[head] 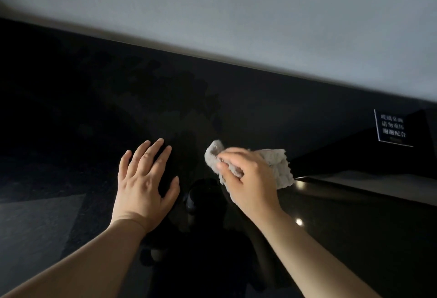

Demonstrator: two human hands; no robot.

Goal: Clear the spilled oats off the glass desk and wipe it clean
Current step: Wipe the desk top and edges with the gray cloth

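Dark, glossy black glass table (307, 113), running diagonally across the head view, far edge meeting a pale grey wall (236, 2). Left hand (144, 184), bare, palm down, fingers spread and straight, flat on or just above the glass at centre-left; grip open, holding nothing. Right hand (248, 179), bare, just right of the left hand and apart from it; grip closed around a crumpled light grey textured cloth (276, 165), thumb and fingers pinching the folds. Cloth bunched, one rounded end protruding past the fingertips toward the left, the larger part spreading out behind the knuckles toward the right, lower edge against the table surface. Small black sign with white printed characters (393, 128), at far right on the glass, lettering too small to read with confidence. Faint cloudy smear (179, 99) on the glass beyond both hands. Spilled oats: none discernible on the dark surface. Small bright reflected light spot (299, 221) on the glass right of the right forearm. Dim reflection of both arms in the table near the bottom centre.
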